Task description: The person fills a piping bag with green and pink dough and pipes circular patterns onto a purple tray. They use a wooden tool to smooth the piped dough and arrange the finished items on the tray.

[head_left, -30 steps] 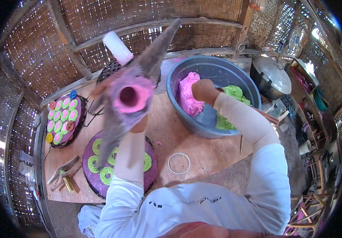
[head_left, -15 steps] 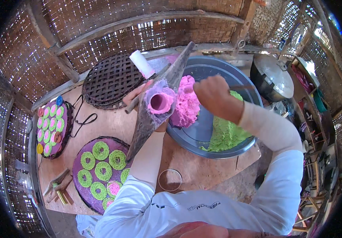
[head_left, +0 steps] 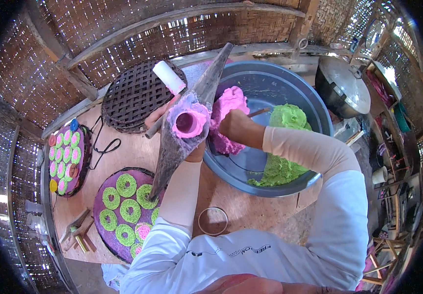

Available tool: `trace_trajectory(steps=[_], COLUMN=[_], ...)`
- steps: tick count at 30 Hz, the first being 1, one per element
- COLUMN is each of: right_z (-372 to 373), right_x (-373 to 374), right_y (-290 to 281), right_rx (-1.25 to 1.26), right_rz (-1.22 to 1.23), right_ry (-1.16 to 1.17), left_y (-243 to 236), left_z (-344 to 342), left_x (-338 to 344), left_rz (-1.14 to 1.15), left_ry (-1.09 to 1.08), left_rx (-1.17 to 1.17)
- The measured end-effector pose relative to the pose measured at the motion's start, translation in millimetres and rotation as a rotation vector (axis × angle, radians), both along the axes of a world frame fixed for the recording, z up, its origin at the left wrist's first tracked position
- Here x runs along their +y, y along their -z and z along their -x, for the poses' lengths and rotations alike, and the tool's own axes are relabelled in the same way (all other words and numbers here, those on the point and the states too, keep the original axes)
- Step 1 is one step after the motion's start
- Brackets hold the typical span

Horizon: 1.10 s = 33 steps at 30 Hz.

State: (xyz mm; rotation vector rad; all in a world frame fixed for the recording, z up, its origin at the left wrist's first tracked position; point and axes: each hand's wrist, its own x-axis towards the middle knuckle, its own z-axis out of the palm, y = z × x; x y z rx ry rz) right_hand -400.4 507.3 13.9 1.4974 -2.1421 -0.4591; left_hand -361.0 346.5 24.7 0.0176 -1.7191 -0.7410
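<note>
My left hand (head_left: 196, 154) grips a long wooden press (head_left: 212, 68) from beneath, tilted over the table. Pink dough (head_left: 202, 118) rings the round hole in its middle. A crossways handle (head_left: 153, 129) shows by my left fingertips. My right hand (head_left: 241, 129) is a fist around a thin wooden stick (head_left: 259, 112), over a pink dough mound (head_left: 232, 101). That mound lies in a wide grey-blue basin (head_left: 322, 113), with green dough (head_left: 285, 166) to its right. The stick's working end is hidden.
Green and pink noodle-like rings lie on a purple round tray (head_left: 139, 203) and a smaller tray (head_left: 66, 131). A white cylinder (head_left: 168, 77) leans by a dark woven rack (head_left: 138, 95). A metal ring (head_left: 200, 221), a wooden tool (head_left: 80, 229) and a lidded pot (head_left: 345, 88) are around.
My right fist has moved left and down, from above the green dough to the pink mound. The wooden press has shifted slightly left in my left hand.
</note>
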Motion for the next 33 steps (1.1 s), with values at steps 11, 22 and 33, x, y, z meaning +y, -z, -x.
trace_trajectory(steps=[11, 22, 33], right_z=[-103, -175, -215], right_x=[60, 35, -8], right_y=[-112, -208, -166], right_rx=[-0.382, -0.117, -0.099], right_rz=[0.072, 0.398, 0.457], right_ry=[0.464, 0.344, 0.300], left_y=[-50, -104, -107], left_z=[-33, -102, -124], left_x=[-35, -50, -70], left_rz=[-0.303, 0.398, 0.368], left_ry=[0.445, 0.271, 0.013], left_rx=[0.187, -0.246, -0.272])
